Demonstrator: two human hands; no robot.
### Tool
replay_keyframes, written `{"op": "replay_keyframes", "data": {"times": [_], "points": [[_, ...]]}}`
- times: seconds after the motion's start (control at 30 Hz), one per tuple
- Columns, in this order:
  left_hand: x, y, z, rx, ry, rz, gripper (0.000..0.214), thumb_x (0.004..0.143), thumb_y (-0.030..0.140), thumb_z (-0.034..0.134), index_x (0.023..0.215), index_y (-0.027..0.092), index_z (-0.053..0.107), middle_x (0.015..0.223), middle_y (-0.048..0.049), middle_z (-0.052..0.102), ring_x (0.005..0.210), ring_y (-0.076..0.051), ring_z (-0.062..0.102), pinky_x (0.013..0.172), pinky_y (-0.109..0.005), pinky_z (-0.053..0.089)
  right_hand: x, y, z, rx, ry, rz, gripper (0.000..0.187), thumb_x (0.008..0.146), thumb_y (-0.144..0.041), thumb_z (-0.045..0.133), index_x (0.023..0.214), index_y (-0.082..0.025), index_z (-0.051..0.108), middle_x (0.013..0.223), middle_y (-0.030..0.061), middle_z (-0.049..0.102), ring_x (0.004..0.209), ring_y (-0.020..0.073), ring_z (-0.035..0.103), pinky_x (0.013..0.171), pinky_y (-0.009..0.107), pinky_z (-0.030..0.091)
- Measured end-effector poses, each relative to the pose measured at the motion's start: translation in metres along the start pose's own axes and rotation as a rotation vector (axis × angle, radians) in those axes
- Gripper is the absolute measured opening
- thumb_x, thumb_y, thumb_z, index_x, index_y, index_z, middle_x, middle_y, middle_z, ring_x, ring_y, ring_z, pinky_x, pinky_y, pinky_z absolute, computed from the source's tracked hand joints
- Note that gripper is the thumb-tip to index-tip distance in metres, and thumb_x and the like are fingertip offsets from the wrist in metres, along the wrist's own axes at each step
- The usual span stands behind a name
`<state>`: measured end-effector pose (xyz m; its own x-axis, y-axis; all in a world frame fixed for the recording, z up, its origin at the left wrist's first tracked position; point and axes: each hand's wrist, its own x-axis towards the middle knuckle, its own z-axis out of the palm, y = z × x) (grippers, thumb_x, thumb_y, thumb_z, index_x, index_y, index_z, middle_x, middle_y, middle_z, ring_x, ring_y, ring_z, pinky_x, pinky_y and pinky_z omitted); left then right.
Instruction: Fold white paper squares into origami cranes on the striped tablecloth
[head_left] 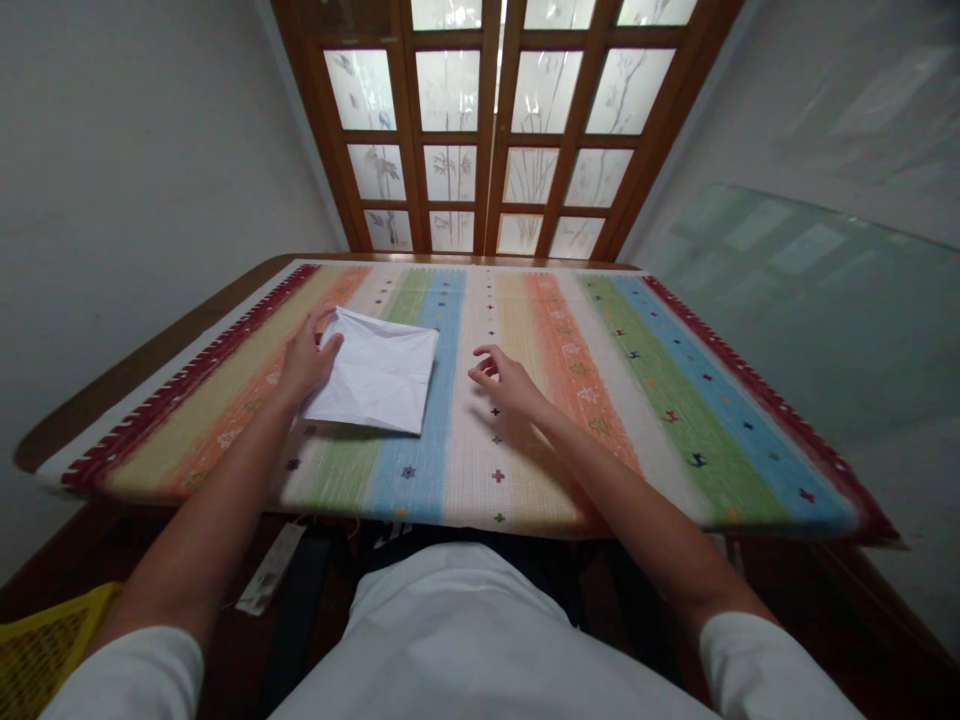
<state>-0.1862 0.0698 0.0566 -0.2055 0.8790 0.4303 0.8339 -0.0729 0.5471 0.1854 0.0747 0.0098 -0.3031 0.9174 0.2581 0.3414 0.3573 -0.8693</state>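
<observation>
A white, roughly square, flat piece (pixel 375 372), folded cloth or paper, is over the left half of the table; I cannot tell which material. My left hand (pixel 309 355) grips its left edge, thumb on top and the other fingers mostly hidden behind it. Creases run across its face, and its lower edge looks slightly raised off the tablecloth. To the right, apart from the white piece, my right hand (pixel 504 378) hovers over the cloth's pale middle stripe. Its fingers are loosely bent and apart, with nothing in them.
A striped, patterned tablecloth (pixel 615 400) covers the table, whose wooden edge (pixel 247 285) shows at the left and back. Wooden doors with glass panes (pixel 450 175) stand behind. A glass panel (pixel 787 300) leans at the right wall. Below left are a yellow basket (pixel 56 640) and a power strip (pixel 271 568).
</observation>
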Motion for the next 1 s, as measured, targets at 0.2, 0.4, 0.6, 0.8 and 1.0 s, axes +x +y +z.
{"op": "replay_keyframes", "data": {"times": [0.2,0.4,0.6,0.8,1.0], "points": [[0.008,-0.048,-0.019,0.292,-0.155,-0.122,0.059,0.096,0.031,0.056,0.153,0.017,0.056,0.127,-0.0163,0.077,0.116,-0.034,0.075,0.106,-0.045,0.055,-0.016,-0.020,0.011,-0.269,-0.258,-0.249,0.019,0.097,-0.022,0.073,0.117,-0.023,0.073,0.121,0.0107,0.077,0.111,0.0243,0.072,0.102,0.041,0.056],[0.009,-0.066,-0.007,0.439,-0.261,-0.103,0.066,0.098,0.033,0.049,0.160,0.010,0.046,0.128,-0.0230,0.076,0.116,-0.041,0.074,0.101,-0.048,0.056,-0.027,-0.020,0.006,-0.358,-0.430,-0.289,0.015,0.101,-0.024,0.069,0.112,-0.020,0.077,0.117,0.0133,0.078,0.105,0.0248,0.073,0.098,0.040,0.056],[0.005,-0.054,0.002,0.512,-0.267,-0.046,0.071,0.101,0.037,0.042,0.165,0.006,0.035,0.123,-0.0276,0.076,0.108,-0.044,0.076,0.097,-0.052,0.056,-0.040,-0.006,-0.015,-0.386,-0.391,-0.224,0.022,0.104,-0.028,0.064,0.118,-0.019,0.077,0.119,0.0145,0.078,0.107,0.0263,0.073,0.099,0.041,0.057],[0.002,-0.043,0.002,0.545,-0.239,-0.073,0.065,0.099,0.043,0.047,0.155,0.011,0.052,0.143,-0.0342,0.065,0.127,-0.056,0.066,0.101,-0.070,0.051,-0.059,0.017,-0.053,-0.484,-0.284,-0.198,0.035,0.105,-0.035,0.061,0.137,-0.023,0.071,0.139,0.0163,0.072,0.126,0.0312,0.070,0.110,0.049,0.056],[0.002,-0.039,-0.006,0.512,-0.192,-0.086,0.057,0.100,0.041,0.046,0.147,0.012,0.057,0.146,-0.0290,0.064,0.136,-0.050,0.060,0.109,-0.067,0.050,-0.086,0.039,-0.082,-0.654,-0.239,-0.175,0.050,0.108,-0.047,0.055,0.150,-0.021,0.065,0.159,0.0194,0.060,0.154,0.0374,0.052,0.127,0.061,0.044]]}}
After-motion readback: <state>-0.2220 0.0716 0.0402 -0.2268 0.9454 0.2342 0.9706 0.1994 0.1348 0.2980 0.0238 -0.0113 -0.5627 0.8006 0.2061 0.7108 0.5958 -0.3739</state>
